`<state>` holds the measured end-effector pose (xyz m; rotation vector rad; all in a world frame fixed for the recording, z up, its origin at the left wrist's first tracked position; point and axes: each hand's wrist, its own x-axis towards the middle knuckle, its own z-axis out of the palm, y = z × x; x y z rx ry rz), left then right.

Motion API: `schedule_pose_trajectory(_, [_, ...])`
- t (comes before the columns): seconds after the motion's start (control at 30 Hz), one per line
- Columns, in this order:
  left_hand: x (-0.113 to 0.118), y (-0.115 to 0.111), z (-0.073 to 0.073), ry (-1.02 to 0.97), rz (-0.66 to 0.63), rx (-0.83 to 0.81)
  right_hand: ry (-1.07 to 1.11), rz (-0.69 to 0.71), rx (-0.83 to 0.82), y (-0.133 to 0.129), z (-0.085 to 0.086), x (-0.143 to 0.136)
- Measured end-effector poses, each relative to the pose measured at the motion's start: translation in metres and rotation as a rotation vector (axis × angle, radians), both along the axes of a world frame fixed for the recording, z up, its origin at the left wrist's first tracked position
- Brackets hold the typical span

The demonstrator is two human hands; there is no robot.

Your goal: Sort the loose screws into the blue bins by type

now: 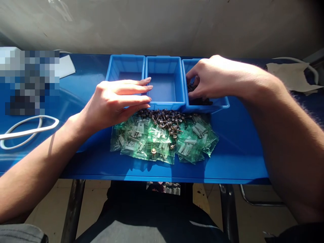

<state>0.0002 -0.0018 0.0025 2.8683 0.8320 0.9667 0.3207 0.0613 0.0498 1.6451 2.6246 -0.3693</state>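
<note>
Three blue bins stand side by side: a left bin (126,64), a middle bin (164,79) and a right bin (222,104). My left hand (121,98) lies over the front of the left bin, its fingers stretched out and their tips at the wall shared with the middle bin. My right hand (206,79) reaches into the right bin, fingers curled down at dark screws (202,101); what they grip is hidden. In front of the bins is a heap of metal screws (168,119), on and beside green clear packets (136,140) with white plugs inside.
The blue table (235,145) has its front edge close to the person's lap. At the left are a white cable (30,135) and a white card (66,66). Brown paper (288,76) lies at the right, near another pale cable. A grey wall rises behind.
</note>
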Motion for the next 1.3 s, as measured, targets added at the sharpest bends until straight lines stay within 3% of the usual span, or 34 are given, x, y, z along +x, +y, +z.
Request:
schedule_pose_trajectory(0.13, [0.0,-0.002,0.002,0.019,-0.004,0.049,0.1,0.083,-0.014,0.012,-0.007,0.009])
schedule_pose_trajectory(0.23, [0.008,-0.003,0.006,0.09,0.039,0.079,0.103,0.026,-0.06,0.016,-0.009,0.011])
schedule_pose_trajectory(0.43, [0.06,0.002,0.01,0.259,-0.001,0.089,0.155,0.052,-0.059,0.014,-0.008,0.011])
schedule_pose_trajectory(0.57, [0.087,0.006,0.007,0.253,0.001,-0.002,0.067,-0.051,-0.034,0.004,0.0,0.003])
schedule_pose_trajectory(0.8, [0.098,0.008,0.004,0.221,0.024,-0.031,-0.082,-0.04,-0.007,-0.009,0.023,-0.002])
schedule_pose_trajectory(0.9, [0.088,0.005,0.009,0.22,0.03,0.002,-0.07,0.012,0.131,-0.029,0.03,0.004])
schedule_pose_trajectory(0.97, [0.067,0.002,0.014,0.23,0.034,0.016,0.038,0.09,0.284,-0.049,0.027,0.006])
schedule_pose_trajectory(1.07, [0.022,-0.005,0.018,0.217,0.031,0.049,0.234,0.201,0.379,-0.078,0.006,0.008])
schedule_pose_trajectory(1.17, [-0.011,-0.009,0.013,0.153,0.019,0.04,0.345,0.25,0.399,-0.094,-0.023,0.01])
schedule_pose_trajectory(1.3, [-0.014,-0.009,0.001,0.068,0.097,0.019,0.462,0.208,0.439,-0.094,-0.045,0.01])
